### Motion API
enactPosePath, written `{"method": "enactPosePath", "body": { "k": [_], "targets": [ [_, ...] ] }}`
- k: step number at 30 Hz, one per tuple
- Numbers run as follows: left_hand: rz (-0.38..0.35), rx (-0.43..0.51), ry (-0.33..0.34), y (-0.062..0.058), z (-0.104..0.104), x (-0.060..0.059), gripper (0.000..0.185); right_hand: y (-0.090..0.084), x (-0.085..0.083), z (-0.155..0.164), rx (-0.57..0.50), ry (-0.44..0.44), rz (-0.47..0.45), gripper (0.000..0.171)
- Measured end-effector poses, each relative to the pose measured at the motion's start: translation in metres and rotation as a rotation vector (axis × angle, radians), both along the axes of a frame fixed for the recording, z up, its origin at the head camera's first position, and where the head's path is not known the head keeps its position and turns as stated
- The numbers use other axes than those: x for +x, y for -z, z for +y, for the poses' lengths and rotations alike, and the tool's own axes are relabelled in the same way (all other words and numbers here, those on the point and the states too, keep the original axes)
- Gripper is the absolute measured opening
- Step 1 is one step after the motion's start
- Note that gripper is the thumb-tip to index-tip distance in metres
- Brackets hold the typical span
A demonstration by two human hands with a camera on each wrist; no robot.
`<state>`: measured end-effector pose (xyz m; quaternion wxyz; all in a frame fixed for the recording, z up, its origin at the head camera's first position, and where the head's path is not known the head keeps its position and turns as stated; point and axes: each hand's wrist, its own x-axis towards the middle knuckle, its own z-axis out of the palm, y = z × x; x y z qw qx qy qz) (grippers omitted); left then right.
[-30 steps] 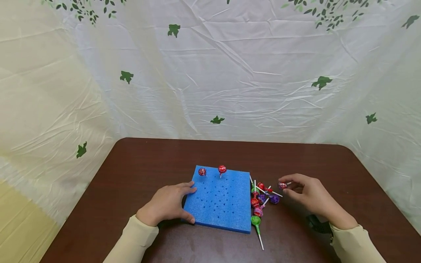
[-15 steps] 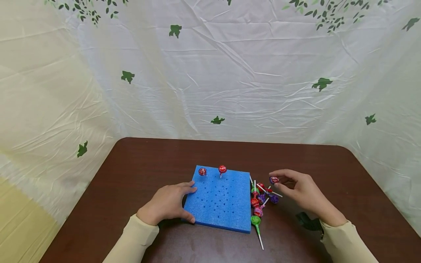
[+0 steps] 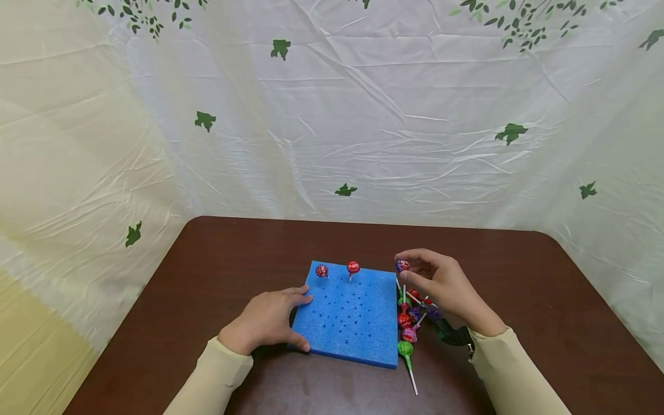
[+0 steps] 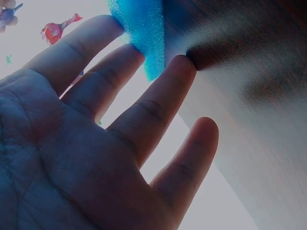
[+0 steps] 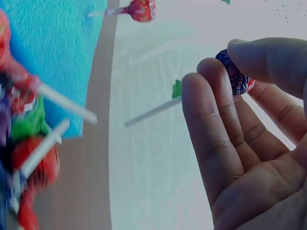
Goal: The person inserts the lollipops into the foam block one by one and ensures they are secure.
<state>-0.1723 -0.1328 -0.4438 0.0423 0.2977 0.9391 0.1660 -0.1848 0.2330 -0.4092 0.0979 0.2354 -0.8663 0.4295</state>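
Note:
A blue foam board (image 3: 342,323) dotted with small holes lies on the table. Two red-wrapped lollipops, one at the far left corner (image 3: 321,271) and one beside it (image 3: 353,267), stand in its far row. My left hand (image 3: 267,323) rests against the board's left edge, fingers extended, as the left wrist view also shows. Above the board's far right corner, my right hand (image 3: 441,282) pinches a lollipop (image 5: 235,72) by its dark blue and red wrapped head. Its white stick (image 5: 153,111) points out past the fingers in the right wrist view.
Along the board's right edge lies a pile of lollipops in red, purple, pink and green wrappers, with a green lollipop (image 3: 406,349) nearest me. The brown table (image 3: 249,248) ends at a white leaf-print cloth (image 3: 389,132).
My right hand has moved left and away from me, carrying the pinched lollipop from right of the pile to the board's far right corner. My left hand has stayed at the board's edge.

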Motion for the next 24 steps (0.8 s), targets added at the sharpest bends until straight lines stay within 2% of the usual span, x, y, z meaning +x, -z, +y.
{"method": "enactPosePath", "body": {
  "k": [4,11,24],
  "targets": [
    [-0.002,-0.002,-0.001,0.001,0.000,-0.001,0.093,0.003,-0.007,-0.015,-0.032,-0.006,-0.030,0.028],
    [-0.004,-0.002,-0.001,0.001,0.000,-0.001,0.094,0.011,-0.019,-0.037,-0.004,-0.012,-0.048,0.026],
    [0.004,-0.010,0.004,0.002,0.000,-0.002,0.094,0.020,-0.021,-0.041,-0.019,-0.016,-0.116,0.025]
  ]
}}
